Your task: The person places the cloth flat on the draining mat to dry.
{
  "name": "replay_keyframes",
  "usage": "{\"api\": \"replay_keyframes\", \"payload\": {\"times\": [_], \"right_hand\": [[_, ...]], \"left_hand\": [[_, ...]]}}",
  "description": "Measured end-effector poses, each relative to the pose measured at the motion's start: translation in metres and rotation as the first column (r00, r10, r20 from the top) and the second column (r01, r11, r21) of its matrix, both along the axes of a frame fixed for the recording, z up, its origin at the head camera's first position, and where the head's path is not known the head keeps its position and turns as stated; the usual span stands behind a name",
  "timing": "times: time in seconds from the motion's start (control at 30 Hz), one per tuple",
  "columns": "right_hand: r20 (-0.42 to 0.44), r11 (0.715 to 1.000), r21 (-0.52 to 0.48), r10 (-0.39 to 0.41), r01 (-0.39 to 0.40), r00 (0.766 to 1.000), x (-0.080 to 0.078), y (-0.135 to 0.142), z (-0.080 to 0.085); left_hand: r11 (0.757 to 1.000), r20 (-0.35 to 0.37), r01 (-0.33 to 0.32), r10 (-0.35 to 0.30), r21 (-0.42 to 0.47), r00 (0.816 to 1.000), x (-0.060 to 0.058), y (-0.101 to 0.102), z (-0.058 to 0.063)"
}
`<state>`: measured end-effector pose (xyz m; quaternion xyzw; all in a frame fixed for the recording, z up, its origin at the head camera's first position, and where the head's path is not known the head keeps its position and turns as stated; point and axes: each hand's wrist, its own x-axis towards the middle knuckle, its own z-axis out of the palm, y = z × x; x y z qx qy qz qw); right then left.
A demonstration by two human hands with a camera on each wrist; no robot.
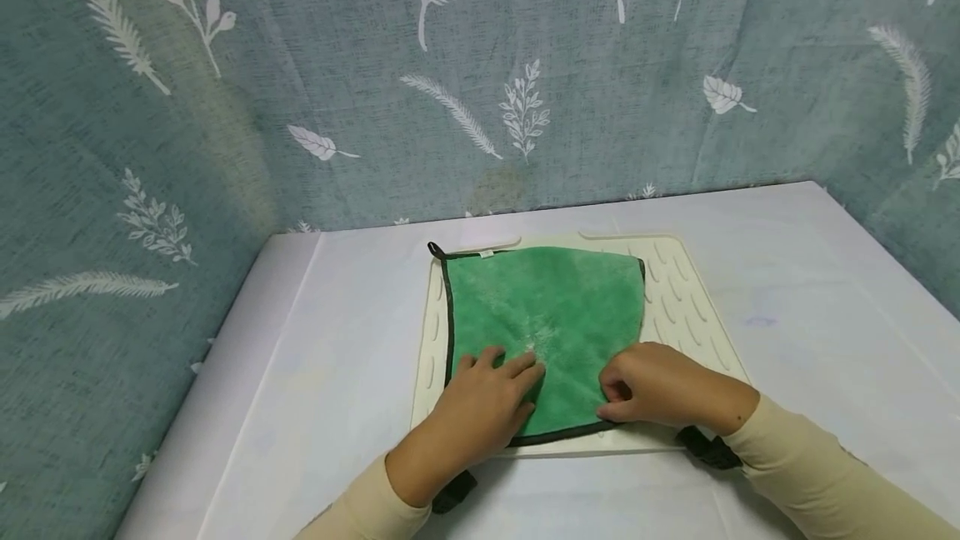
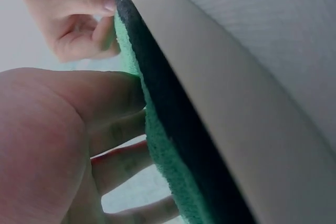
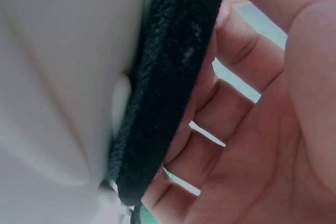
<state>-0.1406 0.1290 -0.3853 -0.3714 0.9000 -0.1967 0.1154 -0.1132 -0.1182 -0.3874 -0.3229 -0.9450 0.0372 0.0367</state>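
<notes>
Now | left hand (image 1: 483, 398) spread on green cloth (image 1: 551, 298) | right hand (image 1: 663, 382) pinches edge (image 1: 562, 434)

White table (image 1: 337, 340), faint creases; cream ridged mat (image 1: 696, 311) lying flat on it.

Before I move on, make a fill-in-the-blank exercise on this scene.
The cloth is ____ inside its dark edging.
Of cloth and mat, the ____ lies on top.
In the head view, the black loop is at the cloth's far ____ corner.
The hand farther from that loop is the person's ____ one.
Missing words: green; cloth; left; right.
</notes>
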Motion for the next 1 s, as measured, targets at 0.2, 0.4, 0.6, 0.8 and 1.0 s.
{"api": "replay_keyframes", "payload": {"times": [0.2, 0.4, 0.6, 0.8, 1.0], "right_hand": [[0.071, 1.000, -0.022, 0.021, -0.019, 0.997, -0.002, 0.007, 0.001], [0.139, 0.993, -0.110, -0.022, 0.037, 0.990, -0.022, 0.024, 0.016], [-0.078, 0.959, -0.028, -0.284, 0.283, 0.956, -0.060, 0.048, 0.027], [0.058, 0.905, -0.014, -0.423, 0.425, 0.904, -0.087, 0.064, 0.021], [0.308, 0.867, -0.070, -0.452, 0.494, 0.837, -0.100, 0.067, 0.011]], "left_hand": [[1.000, -0.017, 0.022, -0.022, -0.004, 1.000, -0.001, 0.002, -0.002], [0.999, -0.029, 0.031, -0.032, -0.018, 0.999, -0.002, 0.001, -0.003], [1.000, -0.002, 0.014, -0.014, -0.018, 1.000, -0.002, -0.001, -0.001], [1.000, 0.021, 0.013, -0.013, -0.011, 1.000, -0.002, -0.002, -0.001], [1.000, 0.038, 0.021, -0.021, 0.001, 0.999, -0.004, -0.002, -0.002]]}}
